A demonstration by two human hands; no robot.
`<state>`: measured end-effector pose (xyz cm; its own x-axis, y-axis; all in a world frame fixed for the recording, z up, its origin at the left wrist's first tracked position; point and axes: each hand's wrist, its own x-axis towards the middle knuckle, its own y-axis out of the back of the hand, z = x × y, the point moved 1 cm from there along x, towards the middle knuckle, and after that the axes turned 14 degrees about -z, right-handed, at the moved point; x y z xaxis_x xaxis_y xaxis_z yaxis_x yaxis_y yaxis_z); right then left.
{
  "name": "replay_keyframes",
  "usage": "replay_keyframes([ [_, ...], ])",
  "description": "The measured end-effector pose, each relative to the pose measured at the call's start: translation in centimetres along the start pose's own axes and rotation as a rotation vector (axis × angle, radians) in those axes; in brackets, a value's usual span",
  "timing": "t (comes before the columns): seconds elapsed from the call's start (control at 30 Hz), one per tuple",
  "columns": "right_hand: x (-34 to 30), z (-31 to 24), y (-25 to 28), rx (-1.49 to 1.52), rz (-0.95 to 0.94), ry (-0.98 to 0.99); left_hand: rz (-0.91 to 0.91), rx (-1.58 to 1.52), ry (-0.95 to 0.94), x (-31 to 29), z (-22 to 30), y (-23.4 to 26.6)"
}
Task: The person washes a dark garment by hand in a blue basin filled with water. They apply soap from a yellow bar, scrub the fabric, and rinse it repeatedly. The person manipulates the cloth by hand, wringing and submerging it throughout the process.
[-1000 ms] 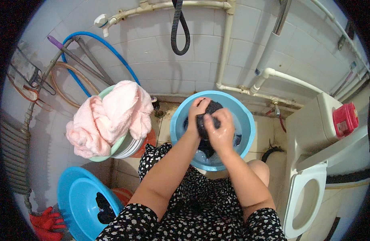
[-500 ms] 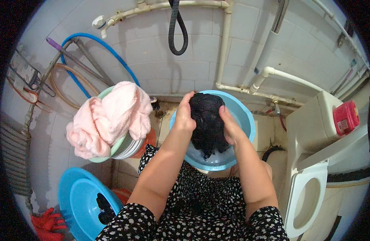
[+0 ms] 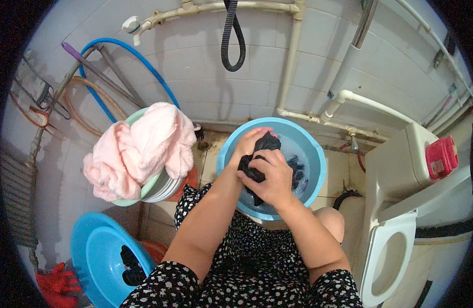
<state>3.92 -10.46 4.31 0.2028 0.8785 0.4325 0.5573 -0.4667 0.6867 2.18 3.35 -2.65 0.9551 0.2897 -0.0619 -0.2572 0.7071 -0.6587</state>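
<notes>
Both of my hands are closed on a bunched, wet black cloth [image 3: 267,142], held over a light blue basin [image 3: 321,169] of cloudy water. My left hand [image 3: 247,143] grips it from the left and far side. Pressed over the front and right of it is my right hand [image 3: 271,179], fingers bent around the wad. What sort of garment the cloth is, I cannot tell. More dark fabric [image 3: 297,172] lies in the water right of my hands; whether it joins the held cloth is unclear.
Left of the basin, pink fluffy fabric [image 3: 159,133] is heaped in a pale green tub [image 3: 151,189]. A tilted blue basin [image 3: 95,246] at lower left holds a black piece [image 3: 132,267], near red gloves [image 3: 56,285]. A toilet [image 3: 390,262] stands right; a black hose [image 3: 225,49] hangs ahead.
The black cloth has gone from spread between my two hands to a compact wad. My right hand has moved left and closed over it, uncovering the basin's right side.
</notes>
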Motion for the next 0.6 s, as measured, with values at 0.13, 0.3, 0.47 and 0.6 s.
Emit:
replay_keyframes([
  [0.13,1.2,4.3,0.3,-0.037,0.256,-0.301,0.290,-0.123,-0.195,-2.2,-1.0,-6.0],
  [0.3,0.6,5.3,-0.6,0.069,0.271,-0.348,0.287,-0.103,-0.219,-1.9,-2.4,-4.6],
  [0.47,0.7,5.3,-0.1,0.305,0.170,-0.498,0.279,-0.058,-0.144,-1.3,-2.7,-3.3],
  [0.6,0.2,12.3,0.5,0.862,0.185,-0.624,0.163,0.144,0.051,-1.8,-1.3,-6.6],
])
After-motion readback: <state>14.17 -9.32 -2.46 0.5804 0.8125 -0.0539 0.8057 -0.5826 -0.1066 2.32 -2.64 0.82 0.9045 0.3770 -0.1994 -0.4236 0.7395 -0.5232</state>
